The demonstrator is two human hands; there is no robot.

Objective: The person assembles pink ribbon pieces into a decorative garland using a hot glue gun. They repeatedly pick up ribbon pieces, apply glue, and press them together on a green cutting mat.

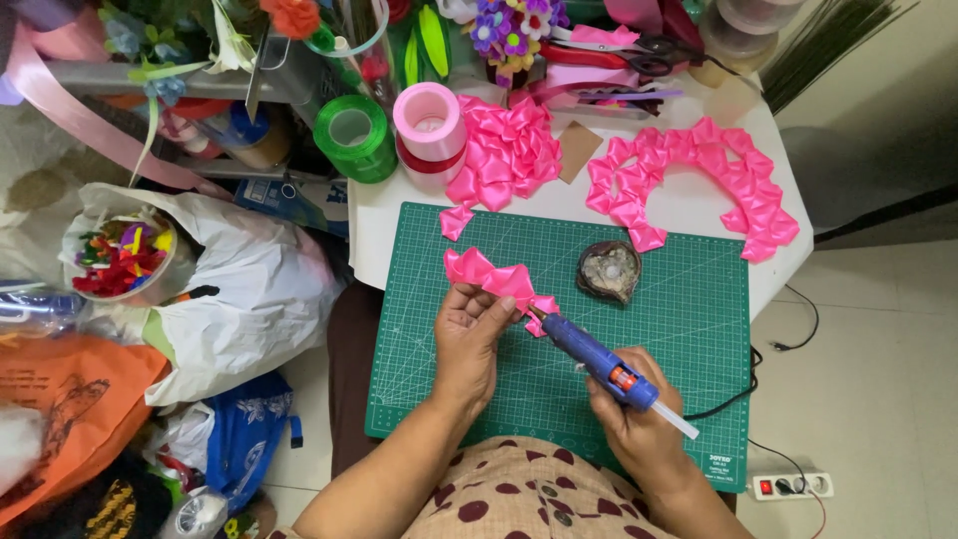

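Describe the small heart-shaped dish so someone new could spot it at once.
Start at the green cutting mat on the white table. Near its upper middle, right of the pink ribbon strip, sits the dish. It is the only dark, heart-shaped thing among pink ribbon pieces.

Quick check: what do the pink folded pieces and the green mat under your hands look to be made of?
Pink folded pieces: likely satin ribbon, glossy, with sharp creases catching light. Green mat: looks like matte rubbery plastic, flat, printed with a pale grid. Glue gun: blue hard plastic, it seems.
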